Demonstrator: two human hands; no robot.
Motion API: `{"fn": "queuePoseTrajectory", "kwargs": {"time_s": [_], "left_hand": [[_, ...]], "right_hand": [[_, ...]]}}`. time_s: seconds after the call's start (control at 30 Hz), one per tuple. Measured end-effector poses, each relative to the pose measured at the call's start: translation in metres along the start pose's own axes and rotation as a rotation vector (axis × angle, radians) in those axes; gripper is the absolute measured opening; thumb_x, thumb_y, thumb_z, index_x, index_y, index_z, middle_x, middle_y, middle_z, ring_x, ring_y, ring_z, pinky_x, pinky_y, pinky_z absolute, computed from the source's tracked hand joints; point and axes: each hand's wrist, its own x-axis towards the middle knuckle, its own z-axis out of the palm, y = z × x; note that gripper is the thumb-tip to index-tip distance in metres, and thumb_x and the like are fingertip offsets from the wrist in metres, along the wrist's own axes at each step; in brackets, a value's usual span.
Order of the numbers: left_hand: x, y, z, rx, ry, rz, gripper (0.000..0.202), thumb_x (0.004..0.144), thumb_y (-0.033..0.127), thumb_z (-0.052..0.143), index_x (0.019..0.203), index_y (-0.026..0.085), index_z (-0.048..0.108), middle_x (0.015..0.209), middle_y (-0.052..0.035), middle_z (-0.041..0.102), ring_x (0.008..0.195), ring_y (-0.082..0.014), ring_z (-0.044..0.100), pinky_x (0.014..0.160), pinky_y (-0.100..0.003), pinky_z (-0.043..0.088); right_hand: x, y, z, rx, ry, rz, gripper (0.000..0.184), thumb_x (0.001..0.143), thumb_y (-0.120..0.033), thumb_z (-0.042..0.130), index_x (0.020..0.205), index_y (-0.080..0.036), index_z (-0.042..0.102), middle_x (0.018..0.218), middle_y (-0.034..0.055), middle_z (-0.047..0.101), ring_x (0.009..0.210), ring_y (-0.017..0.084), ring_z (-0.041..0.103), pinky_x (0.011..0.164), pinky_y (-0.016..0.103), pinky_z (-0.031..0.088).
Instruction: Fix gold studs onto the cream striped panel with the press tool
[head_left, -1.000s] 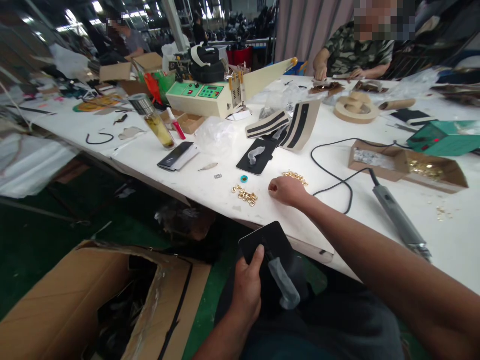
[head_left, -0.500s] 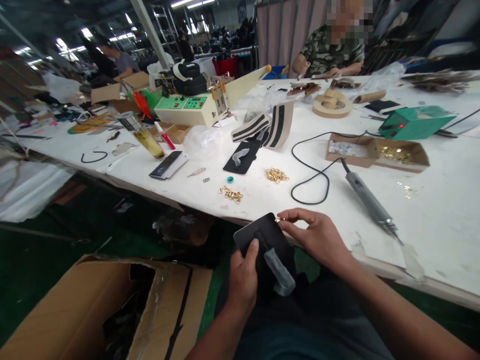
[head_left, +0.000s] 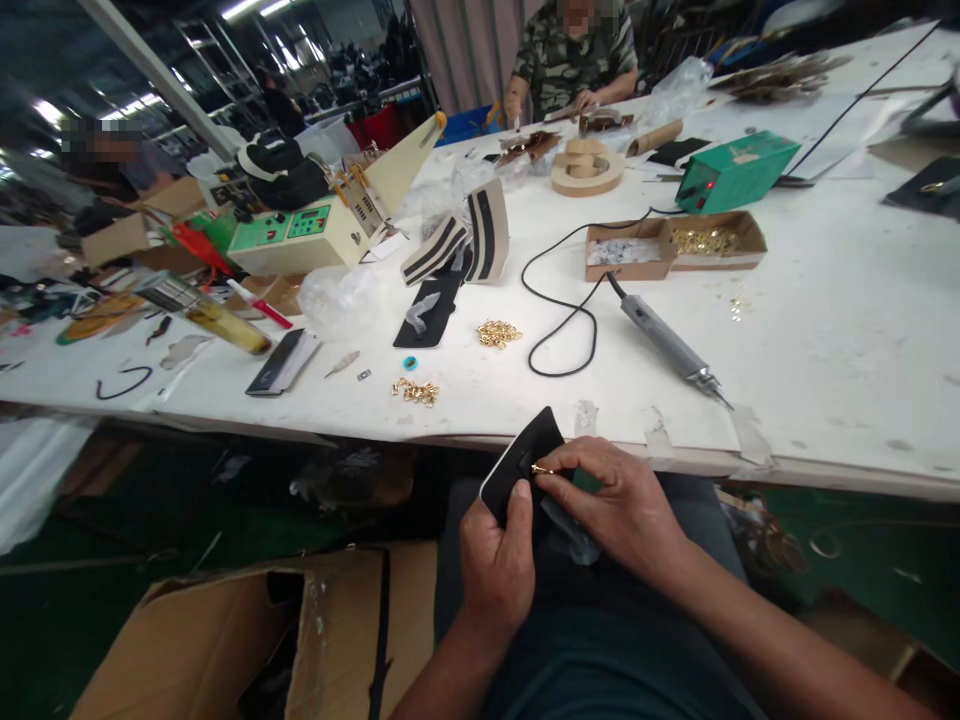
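Observation:
My left hand (head_left: 496, 565) grips a flat black leather-like piece (head_left: 534, 436) with rounded corners and a pale edge, its thumb lying on top. Between the thumb and fingertips of my right hand (head_left: 619, 505) is a small gold metal fitting (head_left: 538, 470), held at a dark loop or strap on the piece's face; whether it passes through cannot be made out. A strip of translucent wrap (head_left: 574, 538) hangs below, partly behind my right hand. On the table lie two heaps of similar gold fittings, a farther heap (head_left: 498, 334) and a nearer heap (head_left: 416, 392).
A soldering-iron-like grey tool (head_left: 664, 335) rests at right, corded towards a green box (head_left: 739, 172). Small cartons (head_left: 626, 258) hold little parts. Another black piece (head_left: 427, 312) lies beyond the heaps. A cardboard box (head_left: 202, 640) stands at lower left. A person in camouflage (head_left: 574, 60) sits opposite.
My right hand has brought the gold fitting from the black piece's upper corner to the loop on its face. The black piece has tilted more upright. The view has swung right.

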Motion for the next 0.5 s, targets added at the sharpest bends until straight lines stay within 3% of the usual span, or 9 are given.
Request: {"fn": "queuePoseTrajectory", "kwargs": {"time_s": [0.2, 0.5], "left_hand": [[-0.0007, 0.0020, 0.0031, 0.096, -0.031, 0.079, 0.033, 0.104, 0.044, 0.060, 0.117, 0.022, 0.081, 0.107, -0.0066, 0.082, 0.096, -0.0260, 0.073, 0.086, -0.031, 0.053], [-0.0018, 0.0061, 0.0084, 0.162, -0.112, 0.188, 0.029, 0.104, 0.035, 0.058, 0.122, 0.026, 0.079, 0.115, -0.0076, 0.080, 0.097, -0.0266, 0.072, 0.094, -0.033, 0.053]], "right_hand": [[-0.0002, -0.0002, -0.0084, -0.091, -0.051, -0.075, 0.007, 0.099, -0.023, 0.070, 0.094, -0.026, 0.074, 0.092, 0.0008, 0.078, 0.086, 0.021, 0.071, 0.082, 0.038, 0.052], [-0.0057, -0.0042, -0.0075, -0.124, 0.062, 0.047, 0.007, 0.096, -0.022, 0.072, 0.091, -0.027, 0.073, 0.087, 0.0002, 0.078, 0.082, 0.021, 0.071, 0.080, 0.039, 0.050]]}}
